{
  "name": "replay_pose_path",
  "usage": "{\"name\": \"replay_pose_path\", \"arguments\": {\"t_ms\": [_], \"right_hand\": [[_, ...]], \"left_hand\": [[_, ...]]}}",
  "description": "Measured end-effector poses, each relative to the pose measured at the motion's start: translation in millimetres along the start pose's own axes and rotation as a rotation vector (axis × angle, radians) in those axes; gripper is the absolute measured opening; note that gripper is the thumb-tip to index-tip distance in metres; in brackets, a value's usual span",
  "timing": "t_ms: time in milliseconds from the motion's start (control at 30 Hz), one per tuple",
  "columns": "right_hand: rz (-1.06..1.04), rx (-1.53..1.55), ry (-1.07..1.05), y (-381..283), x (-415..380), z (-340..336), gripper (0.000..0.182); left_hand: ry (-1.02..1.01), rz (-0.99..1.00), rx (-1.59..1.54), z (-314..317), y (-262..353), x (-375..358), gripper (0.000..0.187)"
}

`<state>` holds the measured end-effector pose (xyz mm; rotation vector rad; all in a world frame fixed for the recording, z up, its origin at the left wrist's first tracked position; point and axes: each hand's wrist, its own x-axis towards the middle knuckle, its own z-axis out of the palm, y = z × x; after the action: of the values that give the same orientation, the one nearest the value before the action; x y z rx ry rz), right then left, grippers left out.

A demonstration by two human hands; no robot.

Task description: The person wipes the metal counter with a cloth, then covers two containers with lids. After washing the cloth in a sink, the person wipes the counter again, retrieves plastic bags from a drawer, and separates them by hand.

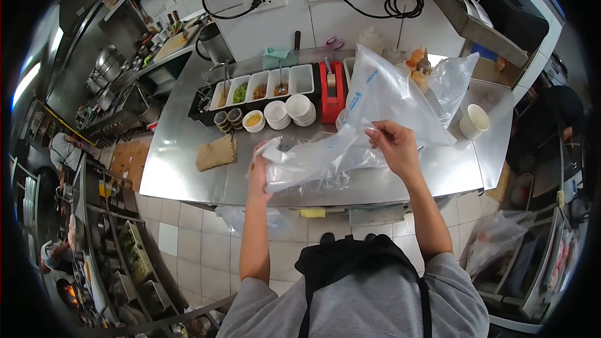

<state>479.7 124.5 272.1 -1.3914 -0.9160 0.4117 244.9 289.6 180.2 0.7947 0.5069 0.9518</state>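
A clear plastic bag [310, 164] stretches between my two hands above the steel counter. My left hand [257, 175] is closed at its left end, with the fingers partly hidden by the crumpled plastic. At the other end my right hand [395, 144] pinches the plastic between thumb and fingers. Right behind that hand rises a larger clear plastic bag [400, 103] with blue print, overlapping the held one in this view. A red tape dispenser [332, 91] stands behind the held bag. Stacked white cups [301, 109] are nearby on its left.
A folded tan cloth [216, 153] lies on the steel counter [181, 178]. Behind it, a black holder carries white trays of toppings [260, 89]. A paper cup [474, 121] stands at the right. Sauce bottles [418, 62] are at the back; a person [64, 150] is far left.
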Motion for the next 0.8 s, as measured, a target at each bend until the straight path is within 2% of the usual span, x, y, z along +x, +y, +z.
{"name": "replay_pose_path", "arguments": {"t_ms": [100,167,300,333,400,433,467,533,567,600,633,667,700,733,767,800], "right_hand": [[-0.034,-0.054,0.041,-2.7,2.7,-10.3,0.018],[-0.044,-0.137,0.072,-5.7,1.1,-17.0,0.019],[-0.140,-0.278,0.133,-25.4,-8.4,-27.0,0.014],[-0.142,-0.276,0.134,-28.3,-11.4,-31.8,0.014],[-0.345,-0.299,0.244,-29.2,-18.3,-51.2,0.009],[-0.384,-0.296,0.277,-35.7,-24.0,-61.1,0.013],[-0.545,-0.401,0.259,-50.6,-26.8,-73.2,0.021],[-0.641,-0.454,0.353,-62.1,-33.1,-92.2,0.030],[-0.660,-0.422,0.403,-63.2,-34.7,-98.7,0.031],[-0.660,-0.423,0.407,-64.8,-35.7,-100.0,0.031],[-0.556,-0.290,0.364,-66.8,-36.6,-101.0,0.031],[-0.451,-0.156,0.323,-68.5,-37.6,-101.3,0.030],[-0.450,-0.313,0.229,-62.2,-34.1,-97.2,0.028],[-0.401,-0.249,0.047,-67.3,-35.4,-82.0,0.027],[-0.403,-0.195,-0.093,-68.9,-36.3,-60.9,0.024],[-0.461,-0.358,-0.206,-65.3,-35.0,-44.6,0.021]], "left_hand": [[-0.030,-0.034,0.118,5.7,8.7,-6.1,0.043],[-0.147,0.000,0.539,3.6,11.5,-9.0,0.048],[-0.090,-0.124,0.594,-39.7,4.8,3.7,0.050],[-0.017,-0.101,0.578,-44.9,7.1,3.9,0.050],[0.056,-0.074,0.561,-58.3,9.2,3.7,0.051],[0.164,0.023,0.522,-65.9,8.9,3.1,0.050],[0.270,0.118,0.480,-74.2,10.1,3.1,0.048],[0.569,0.198,0.601,-79.9,29.0,-2.8,0.046],[0.568,0.199,0.601,-94.4,39.6,-4.2,0.046],[0.304,0.305,0.321,-111.8,51.0,-4.6,0.050],[0.036,0.399,0.038,-105.2,60.0,-7.1,0.054],[0.028,0.398,0.038,-97.1,67.8,-6.8,0.054],[-0.268,0.184,0.079,-50.2,92.6,-15.8,0.058],[-0.558,-0.034,0.122,-6.8,109.2,-23.3,0.062],[-0.505,-0.057,0.228,28.9,105.5,-29.0,0.066],[-0.451,-0.079,0.335,64.7,94.8,-33.3,0.070]]}}
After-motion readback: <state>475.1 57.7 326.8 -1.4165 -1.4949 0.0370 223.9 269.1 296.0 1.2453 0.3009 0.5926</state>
